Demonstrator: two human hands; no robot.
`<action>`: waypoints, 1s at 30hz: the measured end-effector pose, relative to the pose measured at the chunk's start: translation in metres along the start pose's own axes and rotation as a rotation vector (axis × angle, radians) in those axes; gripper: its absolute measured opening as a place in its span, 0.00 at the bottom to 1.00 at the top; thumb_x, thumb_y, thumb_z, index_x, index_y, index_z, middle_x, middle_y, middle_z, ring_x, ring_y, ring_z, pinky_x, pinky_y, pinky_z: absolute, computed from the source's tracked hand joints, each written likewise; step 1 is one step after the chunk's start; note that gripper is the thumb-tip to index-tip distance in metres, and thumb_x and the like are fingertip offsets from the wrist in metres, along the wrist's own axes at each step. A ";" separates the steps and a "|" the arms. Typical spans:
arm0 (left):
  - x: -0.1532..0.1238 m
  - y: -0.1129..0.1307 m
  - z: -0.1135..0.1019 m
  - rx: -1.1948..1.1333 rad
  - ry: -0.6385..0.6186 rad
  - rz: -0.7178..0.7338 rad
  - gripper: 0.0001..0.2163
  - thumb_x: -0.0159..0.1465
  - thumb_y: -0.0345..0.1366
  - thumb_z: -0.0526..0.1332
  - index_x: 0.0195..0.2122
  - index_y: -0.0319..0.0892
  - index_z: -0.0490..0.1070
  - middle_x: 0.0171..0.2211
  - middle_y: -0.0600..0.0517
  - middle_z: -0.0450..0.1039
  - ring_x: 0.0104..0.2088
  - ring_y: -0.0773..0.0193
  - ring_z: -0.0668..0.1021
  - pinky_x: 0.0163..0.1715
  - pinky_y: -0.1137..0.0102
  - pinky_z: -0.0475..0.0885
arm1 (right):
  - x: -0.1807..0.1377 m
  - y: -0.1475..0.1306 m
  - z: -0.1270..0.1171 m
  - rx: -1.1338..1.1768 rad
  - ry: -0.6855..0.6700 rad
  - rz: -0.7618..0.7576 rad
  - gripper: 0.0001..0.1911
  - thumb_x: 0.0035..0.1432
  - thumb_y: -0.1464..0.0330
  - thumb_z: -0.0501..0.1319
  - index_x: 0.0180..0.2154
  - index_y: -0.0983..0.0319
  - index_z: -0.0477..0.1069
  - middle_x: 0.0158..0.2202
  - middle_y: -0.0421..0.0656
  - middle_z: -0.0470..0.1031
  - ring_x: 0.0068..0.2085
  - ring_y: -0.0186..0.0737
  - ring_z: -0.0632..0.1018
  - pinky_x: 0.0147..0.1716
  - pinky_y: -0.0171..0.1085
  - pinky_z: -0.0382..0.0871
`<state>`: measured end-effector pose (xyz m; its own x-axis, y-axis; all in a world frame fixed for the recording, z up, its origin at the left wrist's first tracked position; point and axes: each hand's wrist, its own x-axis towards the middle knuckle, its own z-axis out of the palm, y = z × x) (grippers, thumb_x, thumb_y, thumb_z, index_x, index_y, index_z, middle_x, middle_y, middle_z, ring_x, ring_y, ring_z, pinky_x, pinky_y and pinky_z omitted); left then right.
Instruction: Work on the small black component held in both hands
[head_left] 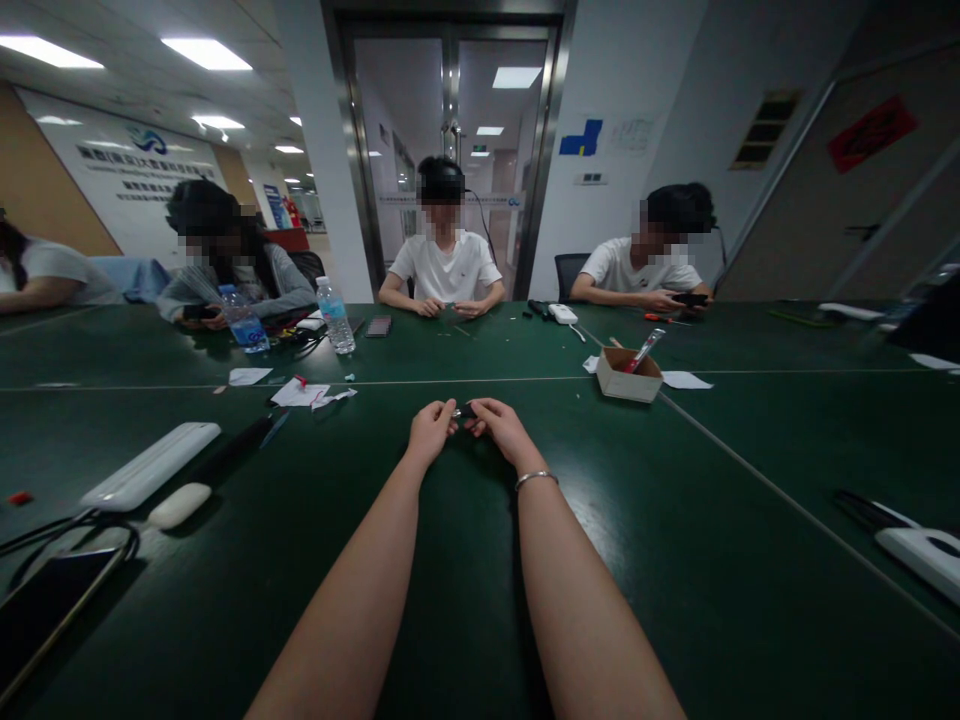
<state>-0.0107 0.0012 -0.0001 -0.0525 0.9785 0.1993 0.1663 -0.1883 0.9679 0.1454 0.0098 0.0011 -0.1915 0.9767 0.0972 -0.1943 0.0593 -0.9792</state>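
Observation:
Both my arms stretch out over the dark green table (pixel 675 560). My left hand (pixel 430 430) and my right hand (pixel 501 428) meet at the middle of the table, fingers curled. Between their fingertips they pinch a small dark object with a light metal end (pixel 463 411). It is too small to name. A silver bracelet (pixel 535 479) sits on my right wrist.
A small cardboard box (pixel 628 378) with a red-handled tool stands to the right. A long white device (pixel 150 464), a white oval piece (pixel 178 505) and a phone (pixel 45 610) lie left. Water bottles (pixel 334 316) and paper scraps sit farther back. Several people work across the table.

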 end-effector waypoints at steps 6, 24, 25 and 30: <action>0.000 0.001 -0.001 0.107 0.035 -0.082 0.24 0.62 0.56 0.50 0.20 0.42 0.67 0.15 0.54 0.66 0.16 0.68 0.68 0.20 0.73 0.60 | -0.004 -0.005 -0.001 -0.019 -0.122 -0.043 0.21 0.45 0.61 0.69 0.42 0.60 0.73 0.31 0.39 0.77 0.24 0.30 0.72 0.28 0.33 0.66; -0.002 0.002 0.000 0.129 0.025 -0.076 0.23 0.62 0.55 0.51 0.20 0.42 0.67 0.20 0.52 0.69 0.21 0.67 0.70 0.23 0.72 0.64 | -0.002 -0.001 -0.001 -0.002 -0.019 -0.043 0.20 0.43 0.63 0.70 0.41 0.59 0.73 0.32 0.39 0.76 0.24 0.31 0.74 0.26 0.33 0.69; -0.001 0.001 0.000 0.127 0.034 -0.081 0.23 0.62 0.55 0.51 0.21 0.42 0.67 0.20 0.52 0.69 0.21 0.66 0.71 0.24 0.71 0.65 | -0.002 -0.001 -0.001 0.000 -0.020 -0.046 0.21 0.43 0.63 0.70 0.41 0.59 0.73 0.32 0.39 0.76 0.24 0.31 0.74 0.27 0.33 0.69; -0.001 -0.004 0.002 0.056 0.041 -0.065 0.15 0.60 0.51 0.57 0.33 0.44 0.69 0.24 0.53 0.71 0.24 0.65 0.74 0.23 0.73 0.66 | 0.000 0.003 -0.003 -0.011 0.001 -0.058 0.20 0.44 0.64 0.69 0.42 0.59 0.73 0.32 0.39 0.75 0.25 0.31 0.73 0.27 0.34 0.68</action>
<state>-0.0092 0.0015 -0.0041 -0.1050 0.9840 0.1438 0.2163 -0.1185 0.9691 0.1473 0.0104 -0.0019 -0.1789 0.9718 0.1539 -0.1947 0.1184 -0.9737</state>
